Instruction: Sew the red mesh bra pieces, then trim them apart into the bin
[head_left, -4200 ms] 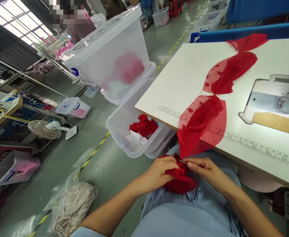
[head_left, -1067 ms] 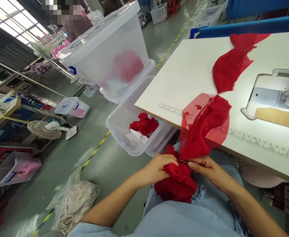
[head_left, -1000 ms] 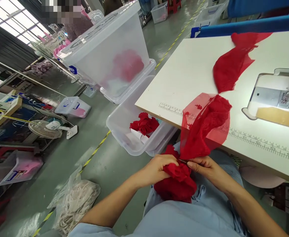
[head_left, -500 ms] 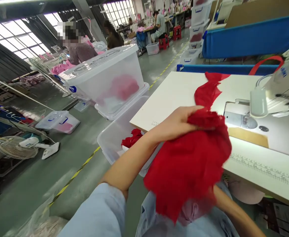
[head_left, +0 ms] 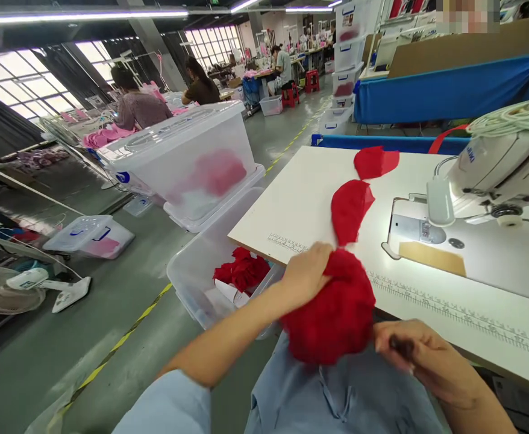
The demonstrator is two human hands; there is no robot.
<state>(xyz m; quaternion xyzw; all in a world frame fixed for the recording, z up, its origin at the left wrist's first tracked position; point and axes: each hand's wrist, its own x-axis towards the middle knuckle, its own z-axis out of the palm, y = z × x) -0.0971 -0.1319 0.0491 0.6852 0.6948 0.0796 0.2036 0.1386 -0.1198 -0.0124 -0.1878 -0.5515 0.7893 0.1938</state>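
A gathered bundle of red fabric (head_left: pixel 337 313) hangs over my lap at the table's front edge, with my left hand (head_left: pixel 307 274) closed on its upper left side. From the bundle's top a chain of red cut pieces runs onto the tabletop: one rounded piece (head_left: pixel 350 211), then another red piece (head_left: pixel 376 161) farther back. My right hand (head_left: pixel 411 349), at the bundle's lower right, has its fingers curled around a small dark tool (head_left: pixel 400 345). That tool is blurred, so its exact kind is unclear.
A sewing machine (head_left: pixel 494 175) stands on the right of the white table (head_left: pixel 282 187), which has a printed ruler along its front. Below its left edge is an open plastic bin (head_left: pixel 187 271) holding red fabric. A lidded bin (head_left: pixel 178 157) stands behind. Co-workers sit farther off.
The red bundle has come down and left, more gathered. My right hand has emerged from behind it, showing the dark tool. The chained pieces on the table lie flatter and more spread.
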